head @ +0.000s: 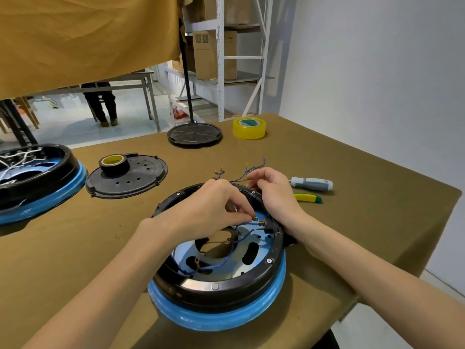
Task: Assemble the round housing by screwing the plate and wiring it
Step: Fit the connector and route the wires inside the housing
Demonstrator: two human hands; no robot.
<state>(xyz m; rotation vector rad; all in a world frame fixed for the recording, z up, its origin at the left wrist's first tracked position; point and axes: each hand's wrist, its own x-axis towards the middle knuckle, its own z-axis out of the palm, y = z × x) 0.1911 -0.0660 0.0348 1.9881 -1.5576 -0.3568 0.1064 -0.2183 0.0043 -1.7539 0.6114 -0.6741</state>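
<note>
Pinching a brass terminal (255, 218) inside the housing (219, 258), the left hand (214, 205) works while the right hand (271, 191) grips loose wires (241, 172) at its far rim. Two tape rolls (249, 127), one screwdriver (312, 183), one cover plate (128, 177) and a second housing (37, 180) lie around the worktop (75, 248).

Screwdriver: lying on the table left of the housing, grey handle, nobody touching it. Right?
Not quite. The head view shows the screwdriver lying to the right of the housing, beyond the right hand. The rest holds: grey handle, on the table, nobody touching it.
</note>
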